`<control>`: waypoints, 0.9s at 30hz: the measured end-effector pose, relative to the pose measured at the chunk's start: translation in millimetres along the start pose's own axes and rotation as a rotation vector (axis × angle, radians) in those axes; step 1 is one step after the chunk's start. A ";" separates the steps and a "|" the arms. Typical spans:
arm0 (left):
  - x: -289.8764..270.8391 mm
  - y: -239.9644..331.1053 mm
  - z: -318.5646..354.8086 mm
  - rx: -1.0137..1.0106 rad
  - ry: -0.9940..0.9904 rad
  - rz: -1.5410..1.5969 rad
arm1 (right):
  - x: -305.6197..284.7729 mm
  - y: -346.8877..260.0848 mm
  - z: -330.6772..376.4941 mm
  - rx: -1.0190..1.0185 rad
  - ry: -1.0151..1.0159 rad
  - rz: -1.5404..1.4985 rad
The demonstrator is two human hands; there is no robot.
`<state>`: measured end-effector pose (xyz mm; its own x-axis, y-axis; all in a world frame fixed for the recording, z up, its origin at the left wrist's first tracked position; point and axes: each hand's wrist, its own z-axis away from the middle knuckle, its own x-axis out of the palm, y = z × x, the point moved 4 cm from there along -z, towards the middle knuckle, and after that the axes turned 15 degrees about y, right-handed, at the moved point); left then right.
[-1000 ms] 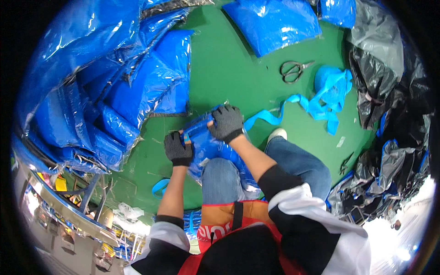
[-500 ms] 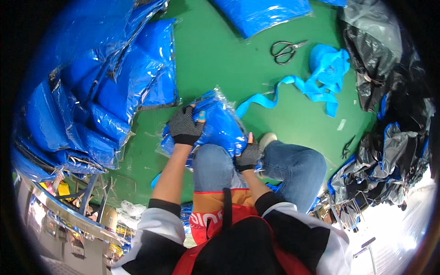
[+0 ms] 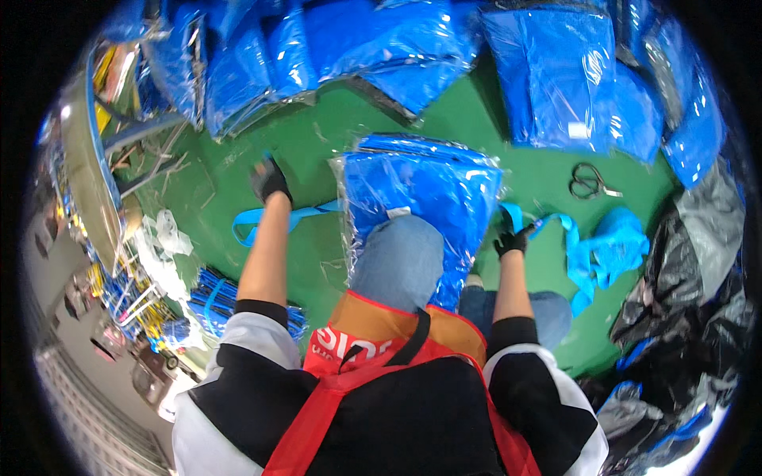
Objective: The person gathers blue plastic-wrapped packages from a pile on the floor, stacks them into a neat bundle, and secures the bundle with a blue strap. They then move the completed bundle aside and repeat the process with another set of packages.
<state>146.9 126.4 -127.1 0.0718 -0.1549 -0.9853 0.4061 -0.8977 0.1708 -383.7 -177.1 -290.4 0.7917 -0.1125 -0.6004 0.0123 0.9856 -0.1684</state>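
blue wrapped bundle [image 3: 417, 178] under my knee [image 3: 399, 258] could skid if my weight shifts, my left hand [image 3: 270, 181] beside it and right hand [image 3: 514, 239] at the light blue strap [image 3: 619, 242] (how closed, or gripping, i can't tell).

You have one central blue package [image 3: 421, 170] and two gloved hands: one, the left hand [image 3: 271, 180], left of that package, and one, the right hand [image 3: 514, 239], just to its right. Farther right of the package you have one pair of scissors [image 3: 589, 183] and one roll of light blue strap [image 3: 623, 236]. Beyond the package you see at least four other blue packages [image 3: 552, 75], overlapping too much for an exact count.
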 end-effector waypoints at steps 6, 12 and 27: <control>171.7 -223.0 81.7 -1.189 -0.721 0.387 | 25.2 -21.0 -5.7 -0.212 -0.269 -0.544; 129.7 -175.0 68.5 -1.132 -0.691 1.418 | -38.1 -26.3 135.9 -0.214 -0.925 -0.445; -279.4 -34.8 103.7 -0.254 -1.078 1.166 | -84.6 -87.6 351.1 -1.148 -0.648 0.014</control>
<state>18.1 158.2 142.1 -0.1640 -0.9746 0.1528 0.7330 -0.0167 0.6800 -237.3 -209.7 49.6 0.9388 0.2935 -0.1804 -0.2656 0.2830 -0.9216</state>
